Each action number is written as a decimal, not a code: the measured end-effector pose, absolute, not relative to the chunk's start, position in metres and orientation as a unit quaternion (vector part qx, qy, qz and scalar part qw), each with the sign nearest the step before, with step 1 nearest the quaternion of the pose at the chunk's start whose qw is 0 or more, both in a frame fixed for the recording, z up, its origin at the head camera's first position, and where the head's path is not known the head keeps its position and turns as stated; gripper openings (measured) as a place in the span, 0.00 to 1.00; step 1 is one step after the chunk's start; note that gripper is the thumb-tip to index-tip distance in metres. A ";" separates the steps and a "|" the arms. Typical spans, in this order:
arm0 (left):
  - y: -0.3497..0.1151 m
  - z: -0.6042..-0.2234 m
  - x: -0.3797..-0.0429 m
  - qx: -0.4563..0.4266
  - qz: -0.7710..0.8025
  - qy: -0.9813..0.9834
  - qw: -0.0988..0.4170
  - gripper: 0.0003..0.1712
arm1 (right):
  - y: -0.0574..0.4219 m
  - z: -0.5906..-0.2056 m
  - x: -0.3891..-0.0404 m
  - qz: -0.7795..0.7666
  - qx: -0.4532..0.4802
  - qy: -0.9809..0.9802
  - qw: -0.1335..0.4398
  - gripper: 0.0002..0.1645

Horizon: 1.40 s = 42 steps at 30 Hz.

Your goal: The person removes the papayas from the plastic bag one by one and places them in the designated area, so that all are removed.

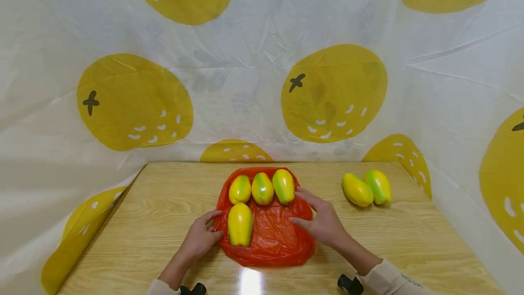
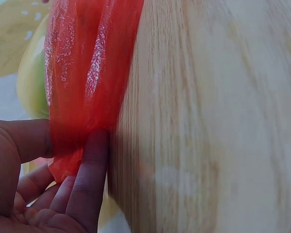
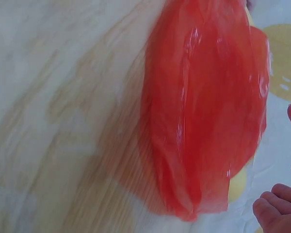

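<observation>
A red plastic bag lies spread wide on the table, its rim turned up around several yellow-green papayas. Three of them, including the back right papaya, form a row at the far side, while another papaya lies nearer at the left. At the bag's left rim, my left hand holds the plastic between thumb and fingers; the left wrist view shows the red film there. My right hand hovers at the right rim with fingers spread, holding nothing. In the right wrist view its fingertips are apart from the bag.
Two more papayas lie side by side on the wooden table, right of the bag. A white cloth printed with large yellow fruit hangs behind the table and along its sides.
</observation>
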<state>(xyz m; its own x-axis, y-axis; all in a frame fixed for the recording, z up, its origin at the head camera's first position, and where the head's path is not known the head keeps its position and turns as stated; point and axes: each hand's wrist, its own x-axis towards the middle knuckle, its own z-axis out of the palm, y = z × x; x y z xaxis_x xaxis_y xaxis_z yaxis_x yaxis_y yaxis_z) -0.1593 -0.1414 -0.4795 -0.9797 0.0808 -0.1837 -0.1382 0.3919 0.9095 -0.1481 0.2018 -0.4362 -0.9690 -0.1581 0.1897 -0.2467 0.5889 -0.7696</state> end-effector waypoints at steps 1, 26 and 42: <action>-0.141 -0.480 -0.159 -0.018 0.552 0.828 0.100 0.36 | 0.200 -0.436 -0.148 0.439 0.114 -0.890 0.049 0.40; -0.141 -0.477 -0.159 -0.022 0.552 0.827 0.102 0.36 | 0.156 -0.438 -0.138 0.470 0.155 -0.869 0.000 0.41; -0.140 -0.477 -0.158 -0.018 0.556 0.825 0.099 0.35 | 0.131 -0.435 -0.136 0.469 0.171 -0.866 -0.034 0.45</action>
<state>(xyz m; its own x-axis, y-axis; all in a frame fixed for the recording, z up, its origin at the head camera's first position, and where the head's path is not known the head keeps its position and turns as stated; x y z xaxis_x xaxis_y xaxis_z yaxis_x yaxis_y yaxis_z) -0.1583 -0.1402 -0.4769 -0.9796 0.0811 -0.1839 -0.1399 0.3821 0.9135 -0.1365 0.1312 -0.4350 -0.9391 -0.3281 0.1021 -0.2646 0.5011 -0.8240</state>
